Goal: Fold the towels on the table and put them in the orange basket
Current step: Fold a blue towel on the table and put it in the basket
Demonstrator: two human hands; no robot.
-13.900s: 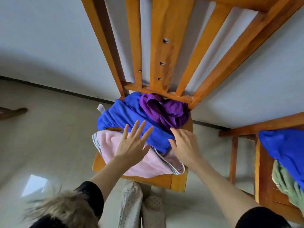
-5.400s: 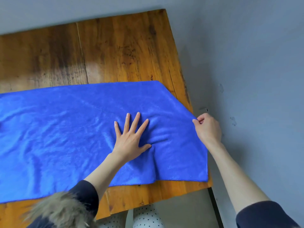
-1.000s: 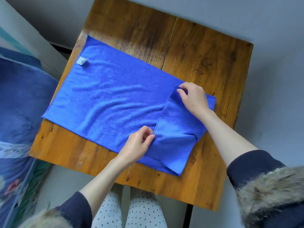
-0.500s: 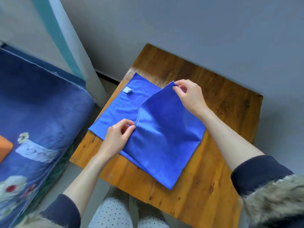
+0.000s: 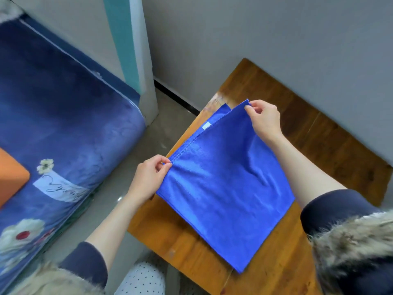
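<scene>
Nearest, the left hand (image 5: 148,179) pinches one corner of the blue towel (image 5: 225,188), which lies doubled over on the wooden table (image 5: 319,150). Farther off, the right hand (image 5: 264,120) pinches the other top corner just above the lower layer. If either pinch slips or the corners land askew, the fold will likely set crooked, leaving the white tag (image 5: 206,125) edge uncovered.
</scene>
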